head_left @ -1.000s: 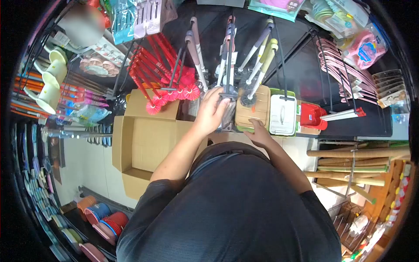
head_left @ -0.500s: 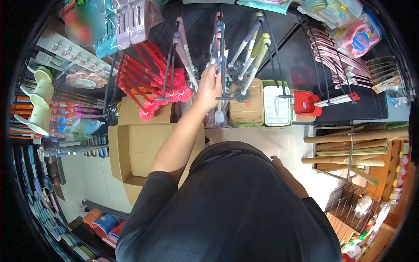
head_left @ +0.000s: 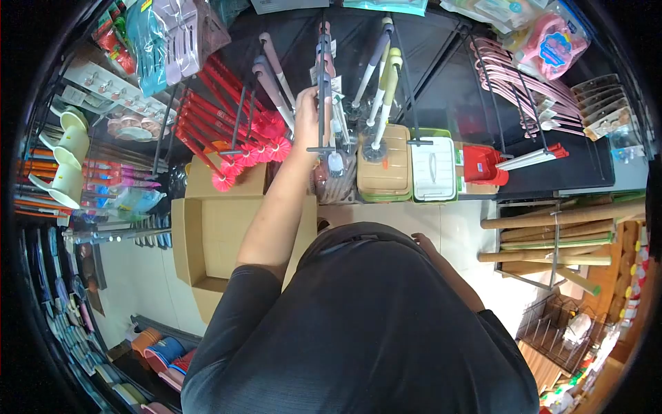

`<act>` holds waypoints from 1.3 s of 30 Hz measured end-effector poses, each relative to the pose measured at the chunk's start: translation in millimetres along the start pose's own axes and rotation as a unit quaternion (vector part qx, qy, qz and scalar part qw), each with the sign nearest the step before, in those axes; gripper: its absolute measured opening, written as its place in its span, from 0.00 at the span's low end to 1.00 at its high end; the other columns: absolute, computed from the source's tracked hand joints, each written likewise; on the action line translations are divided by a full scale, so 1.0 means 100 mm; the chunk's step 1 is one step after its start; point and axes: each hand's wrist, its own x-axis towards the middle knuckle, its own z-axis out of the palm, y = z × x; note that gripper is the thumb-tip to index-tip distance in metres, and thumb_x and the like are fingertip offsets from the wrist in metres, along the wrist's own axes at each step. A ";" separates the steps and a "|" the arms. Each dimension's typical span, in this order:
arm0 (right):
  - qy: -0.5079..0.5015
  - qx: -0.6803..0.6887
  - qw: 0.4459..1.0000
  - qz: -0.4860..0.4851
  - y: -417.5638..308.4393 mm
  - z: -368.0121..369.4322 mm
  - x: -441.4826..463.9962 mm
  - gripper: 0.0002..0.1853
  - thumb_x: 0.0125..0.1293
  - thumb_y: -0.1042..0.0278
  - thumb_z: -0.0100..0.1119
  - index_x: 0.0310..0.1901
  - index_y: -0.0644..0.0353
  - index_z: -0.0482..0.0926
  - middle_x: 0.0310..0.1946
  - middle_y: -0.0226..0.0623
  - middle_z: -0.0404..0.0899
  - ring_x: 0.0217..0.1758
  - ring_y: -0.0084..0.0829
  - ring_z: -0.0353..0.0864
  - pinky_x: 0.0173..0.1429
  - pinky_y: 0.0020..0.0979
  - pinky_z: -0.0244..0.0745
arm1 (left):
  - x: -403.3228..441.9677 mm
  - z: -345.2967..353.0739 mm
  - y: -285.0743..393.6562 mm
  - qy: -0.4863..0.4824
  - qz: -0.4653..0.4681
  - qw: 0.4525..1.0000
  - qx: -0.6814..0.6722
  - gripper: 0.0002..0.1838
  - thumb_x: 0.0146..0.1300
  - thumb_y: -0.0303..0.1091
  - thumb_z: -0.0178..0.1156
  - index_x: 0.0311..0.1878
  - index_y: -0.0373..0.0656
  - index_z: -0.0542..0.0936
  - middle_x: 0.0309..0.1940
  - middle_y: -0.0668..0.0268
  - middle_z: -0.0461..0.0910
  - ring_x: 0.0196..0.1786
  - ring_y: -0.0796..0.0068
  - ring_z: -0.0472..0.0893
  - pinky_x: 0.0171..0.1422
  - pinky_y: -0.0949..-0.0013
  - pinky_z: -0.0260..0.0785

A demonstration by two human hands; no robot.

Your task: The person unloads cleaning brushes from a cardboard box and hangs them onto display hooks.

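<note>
My left hand (head_left: 307, 119) is raised to the middle row of hanging long-handled toilet brushes (head_left: 325, 58). Its fingers curl in at the handles beside the hook, apparently around one, though the hook and handles partly hide the grip. Purple-gripped brushes (head_left: 272, 81) hang just left of the hand. To its right hang more brushes with yellow-green and purple grips (head_left: 393, 65), their round dark heads low down. My right hand (head_left: 424, 243) hangs low beside my body, mostly hidden behind my torso, holding nothing that I can see.
Red brushes (head_left: 207, 124) with pink bristles hang at left, above an open cardboard box (head_left: 221, 238). Lidded bins, one tan (head_left: 384, 172) and one white (head_left: 434, 169), stand right of centre beside a red dustpan (head_left: 479, 164). Pink hangers (head_left: 527, 86) hang farther right. Black hook rods jut towards me.
The view has shifted, so the hanging brushes sit farther left. My left hand has moved from the front of the middle handles to their left side. My right hand stays low.
</note>
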 end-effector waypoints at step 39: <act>-0.482 0.174 0.720 -0.468 -3.19 0.14 -2.29 0.14 0.67 0.76 0.50 0.54 0.65 0.67 0.46 0.38 0.74 0.47 0.25 0.75 0.52 0.28 0.72 | -7.89 -0.50 2.51 -0.162 -0.756 0.632 0.053 0.26 0.53 0.54 0.57 0.37 0.36 0.82 0.36 0.49 0.81 0.43 0.51 0.81 0.48 0.59 0.71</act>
